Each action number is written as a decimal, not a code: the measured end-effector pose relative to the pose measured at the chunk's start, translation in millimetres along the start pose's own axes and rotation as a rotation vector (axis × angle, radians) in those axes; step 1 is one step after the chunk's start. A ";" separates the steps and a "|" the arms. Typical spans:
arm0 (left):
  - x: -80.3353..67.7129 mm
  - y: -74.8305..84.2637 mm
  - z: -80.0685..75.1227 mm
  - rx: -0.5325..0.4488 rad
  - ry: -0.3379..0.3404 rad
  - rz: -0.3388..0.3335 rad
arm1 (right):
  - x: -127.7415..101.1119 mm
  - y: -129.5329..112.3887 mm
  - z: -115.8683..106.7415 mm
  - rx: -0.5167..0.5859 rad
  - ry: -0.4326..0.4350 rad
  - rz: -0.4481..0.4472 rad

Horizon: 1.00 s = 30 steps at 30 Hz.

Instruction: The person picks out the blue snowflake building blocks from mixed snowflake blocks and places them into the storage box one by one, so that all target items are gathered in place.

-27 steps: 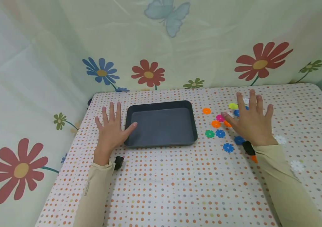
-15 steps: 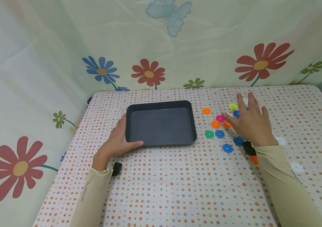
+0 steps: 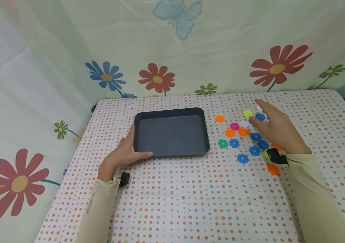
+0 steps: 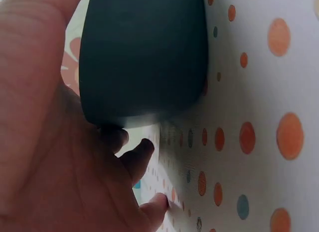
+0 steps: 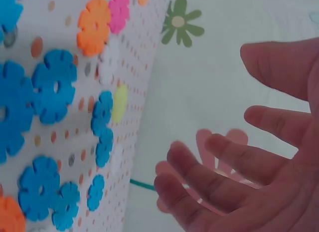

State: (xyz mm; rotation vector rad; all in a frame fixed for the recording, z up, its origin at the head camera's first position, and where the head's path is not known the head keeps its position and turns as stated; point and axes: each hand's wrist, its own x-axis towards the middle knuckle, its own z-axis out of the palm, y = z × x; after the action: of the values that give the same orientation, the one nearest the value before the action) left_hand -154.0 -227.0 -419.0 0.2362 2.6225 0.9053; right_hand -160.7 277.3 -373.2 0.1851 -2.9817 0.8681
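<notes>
In the head view, a dark grey rectangular tray (image 3: 172,135) lies on the table. My left hand (image 3: 122,152) holds its near left corner, the thumb along the front wall and the fingers along the left side. The left wrist view has the tray's dark corner (image 4: 144,57) between thumb and fingers, with some fingertips close to the tabletop. My right hand (image 3: 278,130) hovers over flower-shaped plastic discs, thumb and fingers apart, nothing between them. The right wrist view gives its spread fingers (image 5: 209,177) beside blue discs (image 5: 55,87), with an orange disc (image 5: 93,26) further along.
Several discs in blue, orange, white and other colours lie right of the tray, among them a green disc (image 3: 223,143) and a pink disc (image 3: 234,126). The table has a dotted cloth (image 3: 190,202). Behind it hangs a flower-printed curtain (image 3: 221,60).
My left hand has come from spread fingers beside the tray to its near left corner. The right hand has shifted slightly right and turned, uncovering more discs.
</notes>
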 end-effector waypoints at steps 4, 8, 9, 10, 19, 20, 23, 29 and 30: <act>-1.4 -0.8 -1.2 -0.008 -0.019 0.000 | -3.6 5.4 -6.7 0.018 0.048 0.015; -2.0 -1.8 -3.0 -0.018 -0.045 -0.006 | -4.4 11.1 -11.6 0.034 0.097 0.012; -2.1 -2.1 -3.7 -0.022 -0.051 -0.009 | -4.7 13.2 -12.8 0.038 0.106 0.016; -2.1 -2.4 -4.4 -0.025 -0.056 -0.014 | -4.9 15.6 -13.9 0.034 0.111 0.023; -3.0 -5.4 -5.7 -0.037 -0.074 -0.036 | 7.7 45.5 -20.6 -0.026 0.035 0.064; -2.7 -5.4 -5.4 -0.040 -0.073 -0.032 | 10.2 49.2 -21.3 -0.033 0.021 0.063; -2.4 -5.2 -4.8 -0.052 -0.068 -0.019 | 18.2 59.3 -23.1 -0.048 -0.029 0.081; -2.2 -5.3 -3.2 -0.053 -0.079 -0.026 | 31.0 76.4 -25.9 -0.087 -0.134 0.124; -2.0 -5.2 -3.0 -0.053 -0.084 -0.028 | 32.1 79.2 -26.4 -0.093 -0.150 0.130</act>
State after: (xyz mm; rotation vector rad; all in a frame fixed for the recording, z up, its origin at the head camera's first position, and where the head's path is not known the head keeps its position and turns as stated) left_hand -153.5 -233.4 -419.5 0.2184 2.5152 0.9333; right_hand -202.4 354.4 -391.1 0.0563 -3.1964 0.7558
